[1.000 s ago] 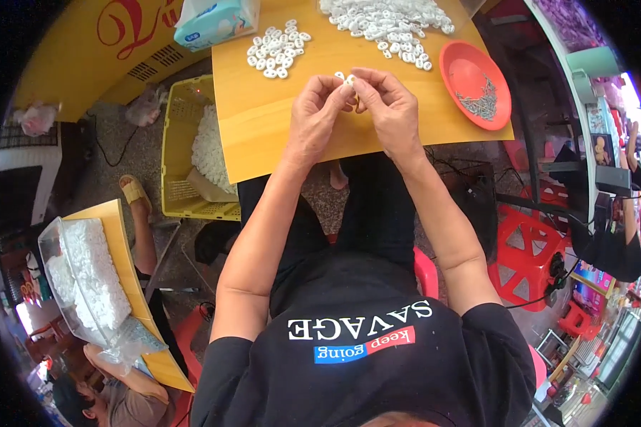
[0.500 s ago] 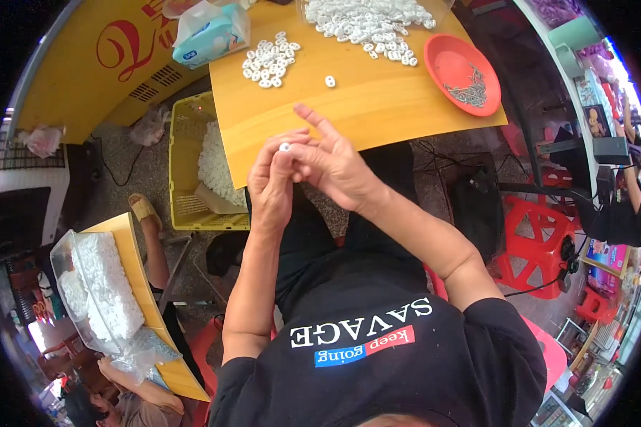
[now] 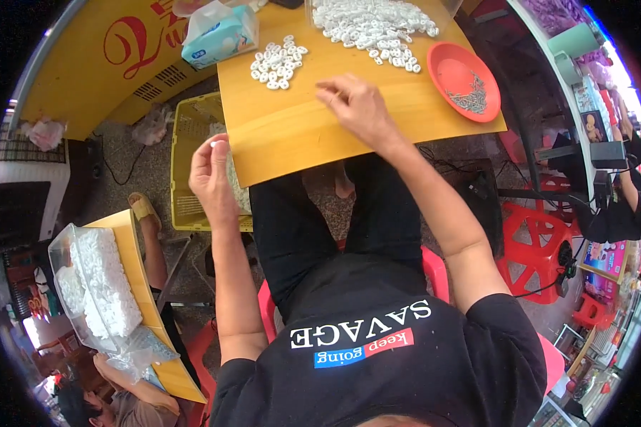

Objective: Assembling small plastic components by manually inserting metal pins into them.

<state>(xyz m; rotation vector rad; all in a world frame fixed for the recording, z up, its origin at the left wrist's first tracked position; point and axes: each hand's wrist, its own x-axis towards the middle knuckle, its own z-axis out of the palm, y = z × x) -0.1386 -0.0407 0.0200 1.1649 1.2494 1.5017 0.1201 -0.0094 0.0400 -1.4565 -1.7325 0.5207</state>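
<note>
My left hand (image 3: 214, 178) is closed over the yellow crate, beside the table's left edge. Between its thumb and fingertips sits a small white plastic piece (image 3: 216, 144). Over the middle of the wooden table (image 3: 285, 146), my right hand (image 3: 360, 110) has its fingers bent together, slightly blurred; what they hold, if anything, is hidden. Left of it lies a small group of white oval two-holed pieces (image 3: 278, 62). A larger heap of the same white pieces (image 3: 367, 25) spreads across the far side.
A red plate (image 3: 443, 70) with small metal pins (image 3: 476, 98) stands at the table's right. A tissue pack (image 3: 221, 35) lies far left. The yellow crate (image 3: 181, 178) holds white pieces. Another person sits lower left by a clear bin (image 3: 96, 285); red stools (image 3: 538, 242) stand right.
My hands have parted: the left moved left with the white piece, the right moved up over the table. The lone white piece there no longer shows where my right fingers now are.
</note>
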